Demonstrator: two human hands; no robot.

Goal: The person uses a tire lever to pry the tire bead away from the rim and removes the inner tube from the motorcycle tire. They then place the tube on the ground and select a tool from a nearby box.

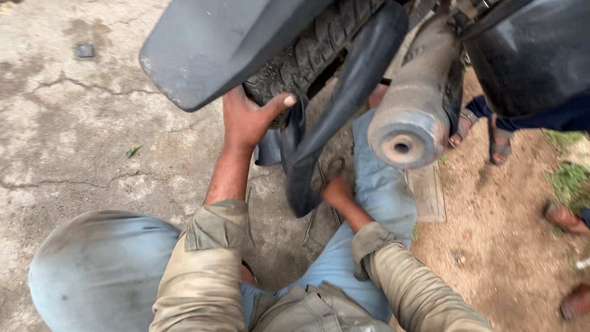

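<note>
While the left hand (pixel 249 120) presses flat against the treaded tyre (pixel 313 52) just under the grey mudguard (pixel 215 43), thumb spread over the rubber rather than closed round anything, the black inner tube (pixel 344 104) already hangs out of the tyre in a long loop that droops toward the near ground between the knees. The right hand (pixel 338 192) sits low at the bottom of that loop, beside metal tyre levers (pixel 319 203) lying on the concrete; whether its fingers are closed on the tube or on a lever I cannot tell, since the tube hides them. Judging by this, much of the tube is out, while its far part is still tucked by the tyre. The exhaust pipe (pixel 409 117) juts out at right.
</note>
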